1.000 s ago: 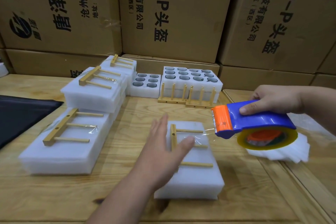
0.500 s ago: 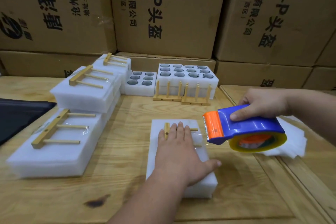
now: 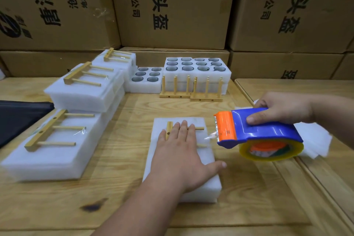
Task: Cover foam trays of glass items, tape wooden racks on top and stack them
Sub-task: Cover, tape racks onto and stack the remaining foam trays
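A covered white foam tray point(image 3: 206, 188) lies in the middle of the wooden table with a wooden rack point(image 3: 169, 128) flat on top. My left hand point(image 3: 182, 151) lies flat over the rack, fingers straight, pressing it down. My right hand point(image 3: 283, 107) grips a blue and orange tape dispenser point(image 3: 254, 130) just right of the tray, a little above the table. A short strip of clear tape runs from its blade toward the rack. Finished taped trays point(image 3: 57, 151) are stacked at the left.
Open foam trays with glass items point(image 3: 197, 67) stand at the back, two wooden racks point(image 3: 191, 90) upright before them. Loose foam sheets point(image 3: 314, 140) lie under the dispenser at the right. A dark sheet point(image 3: 19, 117) covers the left edge. Cardboard boxes point(image 3: 172, 5) wall the back.
My left hand came down from hovering over the tray and now lies flat on the rack. The dispenser stayed close to the tray's right side.
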The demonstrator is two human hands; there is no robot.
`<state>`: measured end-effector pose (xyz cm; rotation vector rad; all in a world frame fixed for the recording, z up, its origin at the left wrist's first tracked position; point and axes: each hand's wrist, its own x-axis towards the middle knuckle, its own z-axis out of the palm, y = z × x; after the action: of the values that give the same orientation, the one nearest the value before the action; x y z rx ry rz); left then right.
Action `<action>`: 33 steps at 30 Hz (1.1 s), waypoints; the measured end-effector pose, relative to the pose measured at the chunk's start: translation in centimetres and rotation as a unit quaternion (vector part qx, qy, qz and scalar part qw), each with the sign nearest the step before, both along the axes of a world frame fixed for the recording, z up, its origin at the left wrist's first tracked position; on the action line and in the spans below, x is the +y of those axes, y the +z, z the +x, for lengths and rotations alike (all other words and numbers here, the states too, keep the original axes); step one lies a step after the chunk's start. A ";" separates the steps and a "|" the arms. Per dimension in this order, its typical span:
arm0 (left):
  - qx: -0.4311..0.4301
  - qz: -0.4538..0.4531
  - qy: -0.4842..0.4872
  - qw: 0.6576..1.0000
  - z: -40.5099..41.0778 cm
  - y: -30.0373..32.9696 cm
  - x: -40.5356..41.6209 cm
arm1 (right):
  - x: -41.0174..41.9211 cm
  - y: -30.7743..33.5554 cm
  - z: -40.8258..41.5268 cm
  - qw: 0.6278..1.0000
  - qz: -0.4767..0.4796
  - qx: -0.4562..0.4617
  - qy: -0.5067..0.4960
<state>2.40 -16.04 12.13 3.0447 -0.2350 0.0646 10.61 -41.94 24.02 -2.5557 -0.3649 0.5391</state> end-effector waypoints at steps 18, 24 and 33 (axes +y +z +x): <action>0.006 0.034 0.002 0.999 0.1 -0.2 -0.2 | 0.7 1.2 -1.2 0.979 -0.202 0.000 -0.026; 0.010 0.035 0.004 0.999 0.1 0.0 -0.3 | 6.4 1.7 -0.6 0.929 -0.369 -0.035 -0.012; 0.010 0.027 0.000 1.000 -0.5 0.5 -0.4 | 14.8 2.6 -0.2 0.861 -0.508 0.000 0.009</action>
<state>1.94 -16.44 12.60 3.0973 -0.2384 0.0267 10.38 -27.18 26.58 -3.5590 -0.0901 0.9165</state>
